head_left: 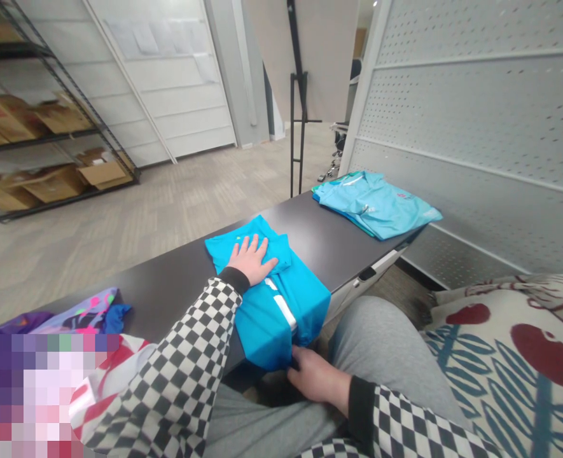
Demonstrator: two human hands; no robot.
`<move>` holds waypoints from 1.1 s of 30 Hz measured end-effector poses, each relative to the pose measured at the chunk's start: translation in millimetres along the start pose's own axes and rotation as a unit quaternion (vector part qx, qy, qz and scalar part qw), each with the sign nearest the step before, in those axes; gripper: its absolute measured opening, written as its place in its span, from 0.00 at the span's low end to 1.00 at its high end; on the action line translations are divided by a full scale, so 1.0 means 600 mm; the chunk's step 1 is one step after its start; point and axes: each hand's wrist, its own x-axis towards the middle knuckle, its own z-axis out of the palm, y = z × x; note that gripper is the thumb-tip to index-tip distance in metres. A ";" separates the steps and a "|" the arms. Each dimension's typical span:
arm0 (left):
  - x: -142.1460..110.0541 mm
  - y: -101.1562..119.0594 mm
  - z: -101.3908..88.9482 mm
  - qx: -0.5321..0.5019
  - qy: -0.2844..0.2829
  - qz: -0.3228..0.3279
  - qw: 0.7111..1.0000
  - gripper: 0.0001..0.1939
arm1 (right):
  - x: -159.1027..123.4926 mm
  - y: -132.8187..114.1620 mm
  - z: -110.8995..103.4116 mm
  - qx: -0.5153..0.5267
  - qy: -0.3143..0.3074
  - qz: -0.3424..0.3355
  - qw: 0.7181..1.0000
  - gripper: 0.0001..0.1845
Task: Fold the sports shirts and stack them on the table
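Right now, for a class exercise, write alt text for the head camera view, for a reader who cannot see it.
A person's left hand presses flat on a folded blue shirt on a dark table, while their right hand holds the shirt's near edge. Lighter blue shirts lie farther along, and a colourful garment lies at the left end.

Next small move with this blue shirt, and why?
Probably the right hand should fold the near edge of the blue shirt over, since it grips that edge while the left hand presses the shirt flat on the table.
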 end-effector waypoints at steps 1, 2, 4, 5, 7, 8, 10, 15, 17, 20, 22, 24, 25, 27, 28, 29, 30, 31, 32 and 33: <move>0.000 -0.001 0.003 0.001 -0.017 -0.006 1.000 0.45 | 0.000 0.000 0.000 -0.003 -0.003 0.002 1.000 0.17; 0.001 -0.002 0.006 -0.001 -0.026 -0.007 1.000 0.45 | 0.000 0.001 0.001 -0.007 -0.004 0.004 1.000 0.17; 0.003 -0.005 0.011 -0.026 -0.017 -0.006 1.000 0.45 | 0.001 0.002 0.001 -0.015 -0.003 0.012 1.000 0.17; 0.005 -0.008 0.013 -0.049 -0.001 -0.007 0.999 0.44 | 0.002 0.002 0.002 -0.018 0.000 0.018 1.000 0.17; 0.009 -0.018 0.011 -0.104 0.062 -0.020 0.992 0.39 | 0.005 0.001 0.000 -0.024 0.006 0.033 0.999 0.16; 0.010 -0.024 0.009 -0.129 0.111 -0.028 0.985 0.36 | 0.008 0.000 -0.001 -0.029 0.009 0.041 0.999 0.16; 0.010 -0.039 -0.001 -0.152 0.221 -0.033 0.963 0.29 | 0.012 -0.007 -0.006 -0.049 0.017 0.062 0.997 0.15; -0.030 -0.050 -0.040 -0.113 0.361 0.003 0.926 0.21 | 0.016 -0.032 -0.026 -0.144 0.021 0.095 0.985 0.28; -0.074 -0.034 -0.061 -0.115 0.352 0.031 0.928 0.20 | 0.007 -0.041 -0.039 -0.178 0.016 0.094 0.979 0.27; -0.179 -0.002 -0.091 -0.171 0.294 0.070 0.938 0.19 | -0.017 -0.051 -0.074 -0.220 -0.002 0.078 0.972 0.20; -0.265 0.018 -0.096 -0.238 0.217 0.061 0.945 0.15 | -0.032 -0.053 -0.113 -0.250 0.007 0.064 0.966 0.18; -0.349 0.033 -0.075 -0.332 0.107 0.011 0.937 0.15 | -0.037 -0.050 -0.159 -0.265 0.050 0.060 0.961 0.19; -0.386 0.038 -0.053 -0.382 0.053 -0.032 0.922 0.16 | -0.036 -0.046 -0.181 -0.259 0.084 0.059 0.961 0.18; -0.440 0.044 0.010 -0.464 -0.017 -0.140 0.875 0.17 | -0.028 -0.035 -0.214 -0.204 0.155 0.054 0.965 0.13; -0.456 0.047 0.047 -0.491 -0.020 -0.200 0.848 0.18 | -0.023 -0.029 -0.223 -0.154 0.184 0.047 0.970 0.11; -0.465 0.050 0.084 -0.516 -0.009 -0.253 0.819 0.20 | -0.017 -0.022 -0.227 -0.090 0.204 0.038 0.974 0.11; -0.467 0.054 0.120 -0.539 0.017 -0.291 0.790 0.23 | -0.013 -0.016 -0.226 -0.014 0.213 0.027 0.977 0.14; -0.465 0.060 0.151 -0.562 0.048 -0.315 0.763 0.26 | -0.009 -0.011 -0.222 0.065 0.207 0.015 0.976 0.17; -0.459 0.066 0.178 -0.586 0.078 -0.322 0.740 0.28 | -0.007 -0.007 -0.217 0.137 0.188 0.003 0.973 0.19; -0.451 0.073 0.199 -0.606 0.106 -0.317 0.722 0.29 | -0.007 -0.004 -0.211 0.193 0.161 -0.008 0.968 0.22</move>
